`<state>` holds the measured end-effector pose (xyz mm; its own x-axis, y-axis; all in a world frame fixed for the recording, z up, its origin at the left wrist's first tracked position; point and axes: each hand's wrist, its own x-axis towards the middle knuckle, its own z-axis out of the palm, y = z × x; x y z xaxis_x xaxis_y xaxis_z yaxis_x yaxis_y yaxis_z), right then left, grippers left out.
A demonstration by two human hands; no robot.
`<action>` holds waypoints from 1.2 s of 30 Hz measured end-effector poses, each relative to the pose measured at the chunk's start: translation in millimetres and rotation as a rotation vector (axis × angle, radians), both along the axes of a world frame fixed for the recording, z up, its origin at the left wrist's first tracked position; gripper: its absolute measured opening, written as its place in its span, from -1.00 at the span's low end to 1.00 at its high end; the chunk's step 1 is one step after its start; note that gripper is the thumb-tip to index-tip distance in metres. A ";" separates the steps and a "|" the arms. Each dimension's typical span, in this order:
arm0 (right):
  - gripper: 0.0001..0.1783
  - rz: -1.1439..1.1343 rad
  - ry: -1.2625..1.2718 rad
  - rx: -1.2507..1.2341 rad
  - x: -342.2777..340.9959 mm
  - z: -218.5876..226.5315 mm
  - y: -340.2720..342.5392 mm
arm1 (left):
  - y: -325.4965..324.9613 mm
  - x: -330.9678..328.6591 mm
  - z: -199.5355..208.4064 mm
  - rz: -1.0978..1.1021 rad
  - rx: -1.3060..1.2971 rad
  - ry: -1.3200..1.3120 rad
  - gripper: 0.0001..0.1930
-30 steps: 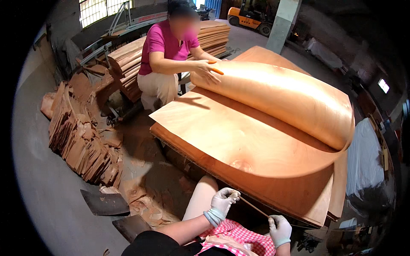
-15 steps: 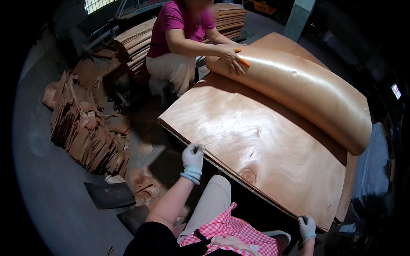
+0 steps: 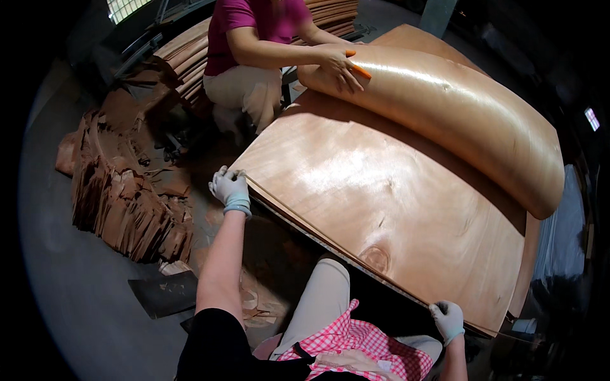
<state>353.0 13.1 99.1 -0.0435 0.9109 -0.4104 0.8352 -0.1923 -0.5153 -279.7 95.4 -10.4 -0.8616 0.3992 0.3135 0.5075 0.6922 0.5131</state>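
Observation:
A broad, light-brown wood veneer sheet (image 3: 330,171) lies on top of a stack, its far part curled over into a large roll (image 3: 438,114). My left hand (image 3: 230,189), in a white glove, is closed on the sheet's left near corner. Farther right along the near edge, my right hand (image 3: 448,319), gloved too, pinches the sheet's rim close to its right near corner. The fingertips under the edge are hidden. Across from me, a co-worker in a magenta shirt (image 3: 254,38) rests a hand (image 3: 340,68) with orange finger covers on the roll's left end.
Torn veneer scraps (image 3: 127,197) are heaped on the floor at left. Behind the co-worker stands a pile of curved sheets (image 3: 187,60). A dark flat piece (image 3: 164,294) lies on the floor near my left arm. Plastic-wrapped goods (image 3: 562,222) stand at the right.
My left hand has slid leftward along the near edge to the corner. My right hand has shifted slightly up and left on the edge. The co-worker's hand stays on the roll.

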 end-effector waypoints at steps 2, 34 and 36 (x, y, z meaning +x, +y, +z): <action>-0.63 0.037 -0.043 0.007 -5.7 -4.7 7.5 | 5.3 -5.6 -0.9 0.010 -0.014 -0.002 -0.80; -0.44 -0.063 -0.239 -0.264 64.7 -55.2 33.8 | -3.7 335.2 0.1 -1.033 -0.262 0.041 -0.26; -0.44 -0.076 -0.232 -0.250 66.3 -54.1 30.6 | -30.5 441.4 21.9 -1.322 -0.255 0.110 -0.17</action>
